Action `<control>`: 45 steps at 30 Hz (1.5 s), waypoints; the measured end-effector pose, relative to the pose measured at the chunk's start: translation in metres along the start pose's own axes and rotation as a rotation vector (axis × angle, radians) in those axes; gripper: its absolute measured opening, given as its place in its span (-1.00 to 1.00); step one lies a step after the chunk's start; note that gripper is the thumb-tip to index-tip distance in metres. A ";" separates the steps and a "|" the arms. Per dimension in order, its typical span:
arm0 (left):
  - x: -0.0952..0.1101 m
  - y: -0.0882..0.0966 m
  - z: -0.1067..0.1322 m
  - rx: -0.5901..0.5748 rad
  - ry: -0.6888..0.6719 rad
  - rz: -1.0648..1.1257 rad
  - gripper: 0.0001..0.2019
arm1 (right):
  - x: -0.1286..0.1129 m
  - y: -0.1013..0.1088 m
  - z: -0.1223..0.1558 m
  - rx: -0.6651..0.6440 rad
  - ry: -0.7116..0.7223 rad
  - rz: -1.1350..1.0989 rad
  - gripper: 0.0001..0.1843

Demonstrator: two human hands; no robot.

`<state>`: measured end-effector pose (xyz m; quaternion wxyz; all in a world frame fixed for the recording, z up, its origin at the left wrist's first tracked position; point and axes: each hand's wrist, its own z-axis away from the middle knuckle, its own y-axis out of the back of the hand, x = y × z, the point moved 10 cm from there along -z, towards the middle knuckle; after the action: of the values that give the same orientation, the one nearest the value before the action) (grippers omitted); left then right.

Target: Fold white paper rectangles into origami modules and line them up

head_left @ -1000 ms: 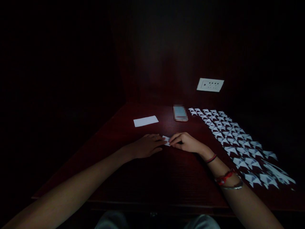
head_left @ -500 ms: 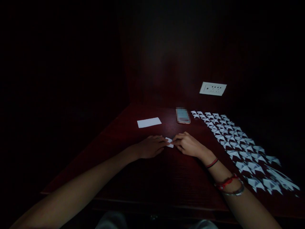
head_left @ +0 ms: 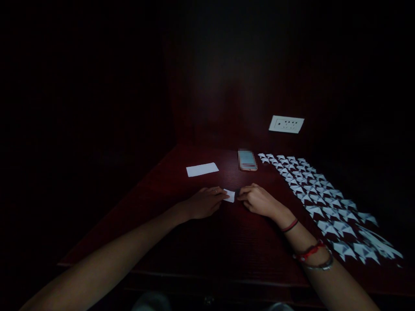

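Observation:
A small white folded piece of paper (head_left: pixel 230 196) lies on the dark red table in front of me. My left hand (head_left: pixel 205 203) has its fingertips pressed on the paper's left part, holding it to the tabletop; a ring shows on one finger. Just off the paper's right edge, with a narrow gap, is my right hand (head_left: pixel 257 199). Its fingers are curled together, and I see nothing between them. Behind the hands lies a flat white strip of paper (head_left: pixel 202 169).
Several folded white paper shapes (head_left: pixel 304 177) stand in rows along the table's right side. Beside the nearest ones are thin white paper strips (head_left: pixel 381 242). A phone (head_left: pixel 247 160) lies near the back wall, and a white socket plate (head_left: pixel 286 124) is on that wall.
My right hand has come off the small paper and moved slightly right, so more of the paper shows. My left hand stays on it. The whole view has shifted a little.

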<state>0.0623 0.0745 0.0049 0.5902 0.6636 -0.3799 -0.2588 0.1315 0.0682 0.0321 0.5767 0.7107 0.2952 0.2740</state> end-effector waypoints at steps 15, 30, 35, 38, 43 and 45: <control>0.001 0.006 0.001 0.029 -0.080 -0.050 -0.64 | -0.001 -0.007 -0.009 0.029 0.031 -0.077 -0.65; 0.000 0.008 0.000 0.041 -0.074 -0.082 -0.67 | -0.002 -0.004 -0.009 -0.009 0.045 -0.057 -0.73; 0.001 0.011 0.000 0.084 -0.111 -0.046 -0.68 | 0.007 0.003 -0.003 0.052 -0.010 -0.073 -0.72; 0.004 0.014 0.000 0.107 -0.144 -0.043 -0.69 | 0.007 0.006 -0.003 0.082 -0.024 -0.097 -0.71; 0.002 0.014 -0.004 0.074 -0.125 0.008 -0.68 | -0.006 0.001 -0.007 0.063 0.038 -0.121 -0.71; 0.000 0.015 -0.007 0.079 -0.102 0.006 -0.67 | -0.009 -0.001 -0.009 0.065 0.047 -0.098 -0.72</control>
<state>0.0645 0.0784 0.0204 0.5442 0.6713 -0.4213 -0.2751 0.1190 0.0672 0.0326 0.5591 0.7071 0.3519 0.2522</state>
